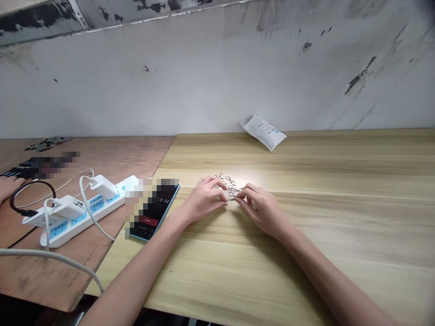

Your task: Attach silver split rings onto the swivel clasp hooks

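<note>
Both of my hands rest on a light wooden table (pixel 306 217), fingertips meeting in a pinch. My left hand (pixel 204 199) and my right hand (pixel 260 206) together pinch a small metal ring or clasp (pixel 231 198) between them. Just behind my fingers lies a small pile of shiny metal rings (pixel 228 182) on the table. The fingers of both hands are curled and closed around the tiny piece.
A smartphone (pixel 154 212) with a lit screen lies left of my left hand. Further left, a white power strip (pixel 73 213) with chargers and cables sits on a darker board. A white plastic packet (pixel 263 131) lies by the wall. Another person's hand (pixel 8 186) shows at the far left.
</note>
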`<action>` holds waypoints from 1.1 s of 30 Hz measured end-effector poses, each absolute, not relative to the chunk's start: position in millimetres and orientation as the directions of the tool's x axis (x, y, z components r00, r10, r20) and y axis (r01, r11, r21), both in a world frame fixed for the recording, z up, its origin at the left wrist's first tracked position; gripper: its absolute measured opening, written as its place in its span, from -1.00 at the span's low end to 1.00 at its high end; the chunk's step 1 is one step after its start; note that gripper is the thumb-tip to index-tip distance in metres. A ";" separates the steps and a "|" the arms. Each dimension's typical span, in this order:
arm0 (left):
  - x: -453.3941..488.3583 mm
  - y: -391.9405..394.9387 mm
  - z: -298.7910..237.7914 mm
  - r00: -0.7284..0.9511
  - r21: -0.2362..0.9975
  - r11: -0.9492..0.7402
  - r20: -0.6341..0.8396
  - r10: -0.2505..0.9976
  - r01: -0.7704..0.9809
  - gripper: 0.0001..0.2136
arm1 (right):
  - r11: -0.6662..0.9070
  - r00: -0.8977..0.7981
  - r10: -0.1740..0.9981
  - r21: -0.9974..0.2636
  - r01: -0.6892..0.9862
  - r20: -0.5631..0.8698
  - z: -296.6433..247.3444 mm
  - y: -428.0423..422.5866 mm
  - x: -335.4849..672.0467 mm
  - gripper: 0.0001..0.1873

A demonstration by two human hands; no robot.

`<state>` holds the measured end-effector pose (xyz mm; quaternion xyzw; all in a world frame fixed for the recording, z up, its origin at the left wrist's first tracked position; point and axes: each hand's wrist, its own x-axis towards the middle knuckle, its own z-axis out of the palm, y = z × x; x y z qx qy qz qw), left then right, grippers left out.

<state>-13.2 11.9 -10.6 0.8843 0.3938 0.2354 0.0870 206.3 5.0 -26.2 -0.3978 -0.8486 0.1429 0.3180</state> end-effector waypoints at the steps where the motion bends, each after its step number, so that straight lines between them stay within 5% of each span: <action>1: -13.1 11.8 -10.6 0.580 0.335 -0.676 0.348 0.736 0.656 -0.91 | 0.644 -0.477 0.765 -0.500 0.579 0.433 -26.0 4.7 205.8 -0.84; 33: -13.1 12.3 -6.3 0.548 0.357 -0.630 0.312 0.776 0.689 -0.93 | 0.647 -0.466 0.762 -0.527 0.551 0.449 -30.6 8.6 206.1 -0.85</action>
